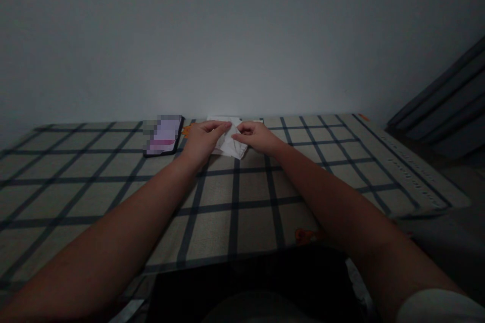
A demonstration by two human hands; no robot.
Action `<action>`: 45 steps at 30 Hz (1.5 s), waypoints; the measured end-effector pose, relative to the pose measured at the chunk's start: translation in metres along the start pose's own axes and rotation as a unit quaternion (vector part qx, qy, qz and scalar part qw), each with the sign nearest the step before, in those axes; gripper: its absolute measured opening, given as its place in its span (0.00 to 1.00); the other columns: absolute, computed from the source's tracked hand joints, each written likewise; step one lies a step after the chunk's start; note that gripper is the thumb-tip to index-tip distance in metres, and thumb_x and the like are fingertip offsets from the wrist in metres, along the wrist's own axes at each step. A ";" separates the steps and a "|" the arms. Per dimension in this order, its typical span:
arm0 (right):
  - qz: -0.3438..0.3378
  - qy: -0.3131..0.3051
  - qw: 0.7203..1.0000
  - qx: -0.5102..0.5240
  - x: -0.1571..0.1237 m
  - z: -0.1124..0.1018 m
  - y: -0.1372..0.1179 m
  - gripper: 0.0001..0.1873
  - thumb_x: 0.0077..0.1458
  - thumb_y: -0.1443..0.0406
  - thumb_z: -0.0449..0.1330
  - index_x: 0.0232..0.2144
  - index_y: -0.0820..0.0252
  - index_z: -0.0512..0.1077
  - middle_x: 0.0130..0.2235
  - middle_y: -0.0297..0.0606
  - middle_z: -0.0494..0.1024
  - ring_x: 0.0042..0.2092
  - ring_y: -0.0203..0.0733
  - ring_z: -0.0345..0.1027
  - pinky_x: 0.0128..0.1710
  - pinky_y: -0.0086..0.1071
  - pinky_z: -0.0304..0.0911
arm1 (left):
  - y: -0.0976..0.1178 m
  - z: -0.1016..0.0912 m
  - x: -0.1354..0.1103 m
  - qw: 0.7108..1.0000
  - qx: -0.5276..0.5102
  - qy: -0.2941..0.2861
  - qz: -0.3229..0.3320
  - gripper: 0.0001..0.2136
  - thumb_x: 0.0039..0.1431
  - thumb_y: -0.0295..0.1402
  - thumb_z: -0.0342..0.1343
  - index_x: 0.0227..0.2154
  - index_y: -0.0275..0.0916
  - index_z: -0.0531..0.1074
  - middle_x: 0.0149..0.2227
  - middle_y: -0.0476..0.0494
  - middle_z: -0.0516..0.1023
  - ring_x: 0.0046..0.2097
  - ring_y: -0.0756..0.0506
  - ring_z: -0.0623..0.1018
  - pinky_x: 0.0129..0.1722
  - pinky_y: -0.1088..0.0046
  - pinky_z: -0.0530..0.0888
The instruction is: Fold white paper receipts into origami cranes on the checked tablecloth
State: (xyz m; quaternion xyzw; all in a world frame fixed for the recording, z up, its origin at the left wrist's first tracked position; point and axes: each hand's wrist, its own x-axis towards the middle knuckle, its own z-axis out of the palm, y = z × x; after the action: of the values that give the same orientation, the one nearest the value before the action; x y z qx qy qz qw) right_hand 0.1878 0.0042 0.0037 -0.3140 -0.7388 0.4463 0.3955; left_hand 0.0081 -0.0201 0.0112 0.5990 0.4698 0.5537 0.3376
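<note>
A thin, creased white tissue point(228, 148) lies across the tablecloth near the wall, between my two hands. My left hand point(203, 137) comes at it from the left, thumb and fingers pinched together on its upper part. From the right, my right hand point(258, 136) has its fingers curled and its thumb against the tissue's right side. The fingers partly cover the tissue, so its folds beneath them are hidden.
Left of my hands, a phone point(165, 133) with a lit, blurred-out screen lies on the checked tablecloth point(217, 194). A plain wall point(242, 35) rises behind the table. A dark curtain point(450, 96) hangs at the right.
</note>
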 end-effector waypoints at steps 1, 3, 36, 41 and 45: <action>-0.001 -0.001 1.000 -0.002 0.000 0.000 0.000 0.12 0.48 0.58 0.64 0.27 0.62 0.69 0.27 0.31 0.68 0.29 0.32 0.60 0.29 0.29 0.56 | 0.000 0.000 0.000 1.000 0.009 0.007 0.011 0.14 0.47 0.44 0.66 0.31 0.39 0.82 0.33 0.42 0.82 0.37 0.42 0.78 0.36 0.68 0.73; -0.005 -0.003 1.000 -0.006 0.000 0.000 0.001 0.12 0.48 0.58 0.64 0.27 0.62 0.69 0.27 0.31 0.68 0.29 0.33 0.61 0.30 0.29 0.56 | 0.001 0.001 -0.002 0.999 0.012 0.024 0.022 0.13 0.47 0.43 0.66 0.32 0.39 0.82 0.35 0.42 0.82 0.39 0.42 0.78 0.39 0.68 0.73; -0.006 0.083 0.992 0.095 0.004 -0.001 0.000 0.10 0.50 0.60 0.64 0.33 0.59 0.71 0.33 0.33 0.74 0.35 0.35 0.67 0.37 0.30 0.64 | -0.005 0.001 0.000 0.992 -0.080 -0.100 -0.021 0.26 0.50 0.40 0.65 0.52 0.38 0.72 0.32 0.46 0.79 0.30 0.49 0.77 0.31 0.73 0.72; 0.011 0.076 0.994 0.083 0.004 -0.002 0.000 0.09 0.50 0.61 0.64 0.30 0.60 0.70 0.31 0.34 0.73 0.33 0.35 0.66 0.35 0.31 0.63 | -0.007 0.002 -0.001 0.992 -0.066 -0.105 -0.019 0.27 0.48 0.41 0.67 0.51 0.38 0.74 0.30 0.45 0.80 0.30 0.47 0.78 0.32 0.72 0.73; 0.003 0.083 0.994 0.070 0.003 -0.002 0.001 0.11 0.51 0.59 0.64 0.29 0.60 0.69 0.30 0.33 0.72 0.32 0.35 0.66 0.33 0.30 0.63 | -0.008 0.004 -0.001 0.994 -0.067 -0.084 -0.019 0.22 0.49 0.42 0.66 0.47 0.37 0.76 0.32 0.45 0.80 0.31 0.48 0.77 0.33 0.72 0.73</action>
State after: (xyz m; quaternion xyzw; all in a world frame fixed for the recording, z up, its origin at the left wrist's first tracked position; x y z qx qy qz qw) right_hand 0.1883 0.0085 0.0043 -0.3235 -0.6695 0.4703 0.4752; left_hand 0.0107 -0.0179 0.0027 0.6105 0.4127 0.5249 0.4261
